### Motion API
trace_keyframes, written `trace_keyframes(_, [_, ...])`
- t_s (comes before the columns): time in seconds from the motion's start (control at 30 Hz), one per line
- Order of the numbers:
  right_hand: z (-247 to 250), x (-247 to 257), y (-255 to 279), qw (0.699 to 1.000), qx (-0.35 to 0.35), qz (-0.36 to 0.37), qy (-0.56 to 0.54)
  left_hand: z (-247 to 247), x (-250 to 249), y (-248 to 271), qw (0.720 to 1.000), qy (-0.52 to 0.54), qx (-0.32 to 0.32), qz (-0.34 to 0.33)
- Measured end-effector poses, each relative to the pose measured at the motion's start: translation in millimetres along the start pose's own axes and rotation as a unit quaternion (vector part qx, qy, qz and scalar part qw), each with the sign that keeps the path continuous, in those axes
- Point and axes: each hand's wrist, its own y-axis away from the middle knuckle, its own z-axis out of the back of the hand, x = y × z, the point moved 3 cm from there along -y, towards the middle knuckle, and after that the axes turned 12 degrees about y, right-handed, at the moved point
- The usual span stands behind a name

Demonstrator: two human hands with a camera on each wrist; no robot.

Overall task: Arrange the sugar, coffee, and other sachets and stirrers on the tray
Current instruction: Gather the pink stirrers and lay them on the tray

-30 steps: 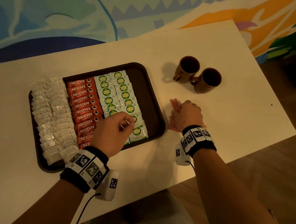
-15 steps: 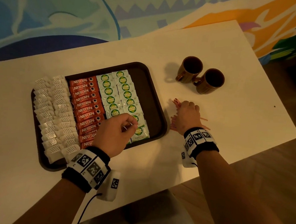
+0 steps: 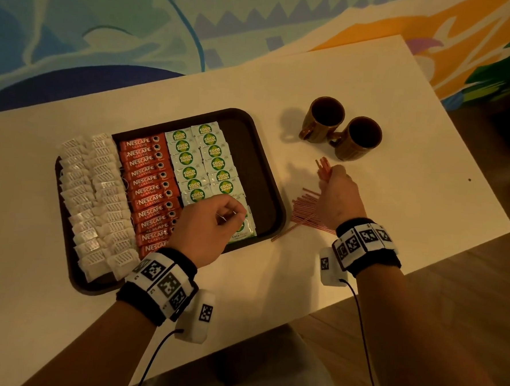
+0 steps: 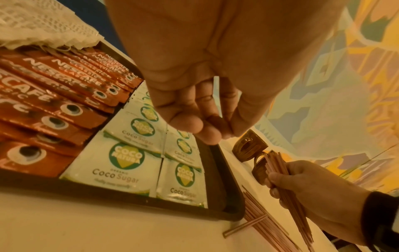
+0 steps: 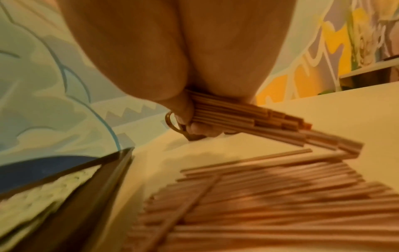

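Inside right hand (image 3: 338, 198), stirrers (image 3: 323, 167) pt. hidden

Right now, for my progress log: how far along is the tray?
Done: white sachets, coffee sticks and sugar sachets lie in rows on the tray. In hand: the right hand grips a bunch of stirrers. Remaining: the stirrer pile on the table, off the tray.
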Motion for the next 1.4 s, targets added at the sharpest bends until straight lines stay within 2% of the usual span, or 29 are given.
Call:
trace_keyframes(0.13, [13.2, 1.9, 7.5, 0.984, -0.026, 0.014, -0.173, -7.1, 0.7, -6.3, 0.999, 0.044, 0.008, 0.022])
trace_keyframes(0.23, [19.3, 14.3, 16.1, 0.926, -0.011, 0.049, -0.374, -18.7, -7.5, -9.5, 0.983, 0.161, 0.022, 0.083])
trace_keyframes(0.3, [24.2, 28.9, 22.8, 0.867, 0.017, 0.087, -0.491, -24.4, -18.3, -10.5, 0.965, 0.233, 0.032, 0.120])
trace_keyframes(0.4, [33.9, 55.4, 34.3, 0.769, 0.062, 0.137, -0.622, -29.3, -33.6, -11.1, 0.919, 0.352, 0.061, 0.167])
trace_keyframes(0.47, [37.6, 72.9, 42.5, 0.735, 0.072, 0.171, -0.652, -28.4, -39.1, -12.8, 0.879, 0.431, 0.070, 0.191])
trace_keyframes(0.53, [36.9, 88.7, 51.2, 0.721, 0.076, 0.202, -0.659, -26.6, -42.5, -14.8, 0.841, 0.492, 0.078, 0.210])
trace_keyframes(0.6, [28.5, 101.4, 58.2, 0.723, 0.078, 0.217, -0.651, -25.0, -47.6, -14.8, 0.801, 0.547, 0.105, 0.218])
trace_keyframes(0.67, [14.5, 109.1, 63.8, 0.753, 0.081, 0.222, -0.614, -22.2, -53.7, -13.9, 0.763, 0.599, 0.117, 0.216])
trace_keyframes(0.73, [1.0, 113.4, 69.5, 0.781, 0.092, 0.229, -0.574, -18.9, -56.2, -14.3, 0.746, 0.622, 0.091, 0.221])
trace_keyframes(0.8, [-4.6, 116.2, 74.5, 0.792, 0.098, 0.243, -0.551, -15.6, -54.3, -15.4, 0.745, 0.626, 0.060, 0.223])
trace_keyframes(0.97, [-1.0, 121.1, 76.6, 0.782, 0.091, 0.261, -0.558, -10.9, -50.0, -14.4, 0.735, 0.638, 0.052, 0.223])
trace_keyframes(1.07, [-5.5, 124.4, 77.5, 0.800, 0.076, 0.265, -0.532, -10.3, -50.6, -16.0, 0.722, 0.655, 0.048, 0.217])
trace_keyframes(1.4, [-12.0, 131.9, 72.6, 0.810, 0.077, 0.261, -0.520, -1.3, -46.3, -23.3, 0.736, 0.639, 0.020, 0.222])
